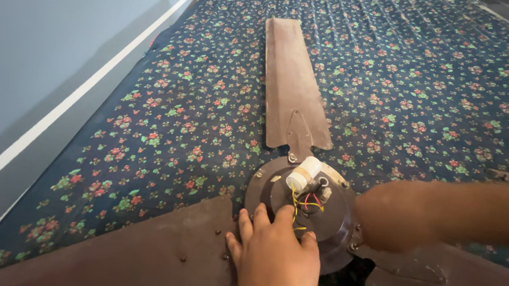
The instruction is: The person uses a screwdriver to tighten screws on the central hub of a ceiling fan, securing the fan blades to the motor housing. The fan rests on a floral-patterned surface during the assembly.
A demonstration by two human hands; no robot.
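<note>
My open left hand (277, 259) lies flat on the round brown metal fan motor (301, 208); my blurred right hand (385, 220), grip unclear, touches its right edge.

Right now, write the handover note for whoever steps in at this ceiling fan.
Left hand: flat on the round dark-brown metal fan motor housing, holding nothing.
Right hand: at the housing's right edge, blurred; grip unclear.
Fan lies on the dark floral cloth, its three brown blades attached.
White cylindrical capacitor and red-yellow wires are exposed at the hub.
Done: hub wiring exposed. Left: blades and capacitor remain on.
</note>
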